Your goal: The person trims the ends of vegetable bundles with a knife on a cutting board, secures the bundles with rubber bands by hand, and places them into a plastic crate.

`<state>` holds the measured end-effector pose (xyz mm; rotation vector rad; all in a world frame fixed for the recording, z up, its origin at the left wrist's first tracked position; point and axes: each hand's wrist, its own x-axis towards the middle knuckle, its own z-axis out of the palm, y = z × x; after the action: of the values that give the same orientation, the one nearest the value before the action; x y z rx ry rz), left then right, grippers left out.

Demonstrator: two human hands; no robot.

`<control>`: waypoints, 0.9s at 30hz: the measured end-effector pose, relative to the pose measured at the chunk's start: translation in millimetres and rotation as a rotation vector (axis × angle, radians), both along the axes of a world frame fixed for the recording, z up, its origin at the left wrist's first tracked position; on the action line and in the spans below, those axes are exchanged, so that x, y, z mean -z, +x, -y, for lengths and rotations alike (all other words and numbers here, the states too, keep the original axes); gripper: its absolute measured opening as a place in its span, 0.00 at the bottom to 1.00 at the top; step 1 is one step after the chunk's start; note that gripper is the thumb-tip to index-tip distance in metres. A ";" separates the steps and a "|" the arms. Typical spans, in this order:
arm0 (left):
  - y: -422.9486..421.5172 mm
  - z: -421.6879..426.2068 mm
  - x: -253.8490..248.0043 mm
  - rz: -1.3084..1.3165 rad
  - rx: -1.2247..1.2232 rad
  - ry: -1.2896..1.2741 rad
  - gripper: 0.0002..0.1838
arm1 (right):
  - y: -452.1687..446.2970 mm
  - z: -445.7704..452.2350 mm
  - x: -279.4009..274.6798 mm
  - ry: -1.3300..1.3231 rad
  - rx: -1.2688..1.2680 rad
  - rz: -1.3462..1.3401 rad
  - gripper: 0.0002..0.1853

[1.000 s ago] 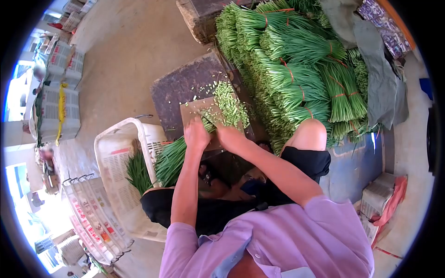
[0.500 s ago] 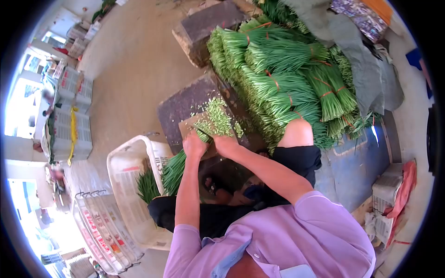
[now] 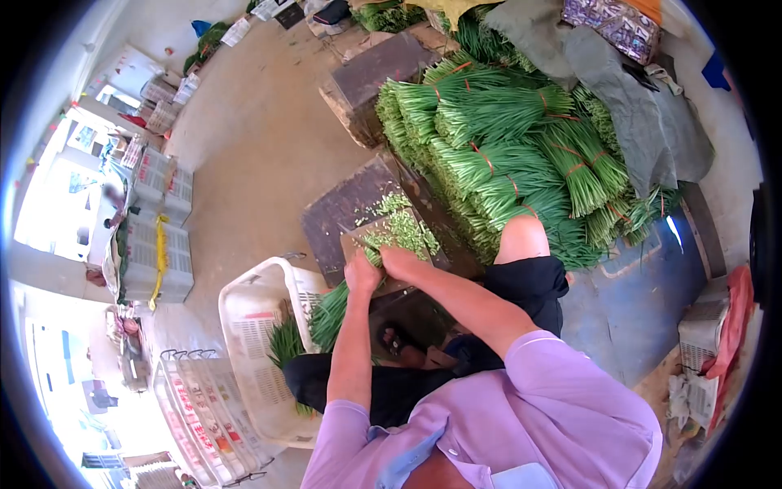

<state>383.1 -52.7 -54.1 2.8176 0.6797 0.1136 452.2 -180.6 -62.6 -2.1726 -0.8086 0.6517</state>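
Note:
My left hand [image 3: 362, 273] is closed around a bunch of long green stems [image 3: 330, 316], which look like garlic chives and trail back toward my lap. Beside it, almost touching, my right hand [image 3: 401, 262] is curled in a grip. The knife whose dark blade showed from that hand a moment earlier is now hard to make out. Both hands are at the near edge of a small light-brown board [image 3: 352, 245]. Short pale-green cut pieces [image 3: 405, 231] lie heaped on it and scattered over the dark low bench [image 3: 330, 213] beneath.
To the right rises a big pile of stem bundles [image 3: 497, 159] tied with red bands, partly under a grey cloth [image 3: 619, 98]. A white plastic basket [image 3: 236, 297] holding more stems stands at my left. Stacked crates [image 3: 199, 407] are beyond it; another dark bench [image 3: 379, 69] stands farther ahead.
The view has shifted, so the scene sits slightly right and lower. My hands have come closer together, and the dark blade that lay across the stem ends no longer shows clearly.

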 end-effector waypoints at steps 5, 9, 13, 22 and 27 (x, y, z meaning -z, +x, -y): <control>-14.3 3.1 -17.7 0.073 -0.024 -0.072 0.35 | 45.1 29.5 15.2 -0.096 -0.012 -0.007 0.18; -43.4 -4.6 -70.7 0.335 -0.091 -0.187 0.36 | 53.1 38.6 -4.4 -0.292 -0.026 0.141 0.21; -82.8 -12.0 -141.6 0.640 -0.085 -0.601 0.38 | 27.6 30.7 -73.0 0.088 -0.112 0.085 0.29; -129.6 15.7 -241.7 0.958 0.042 -1.179 0.48 | -65.4 5.2 -183.2 0.690 -0.558 -0.248 0.59; -166.0 7.1 -214.0 1.083 -0.051 -1.072 0.55 | -83.7 -16.9 -194.9 0.648 -0.495 -0.582 0.52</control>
<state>217.1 -59.8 159.9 1.3864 0.3391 0.8818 368.5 -163.7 132.3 -1.1171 -1.0496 1.0285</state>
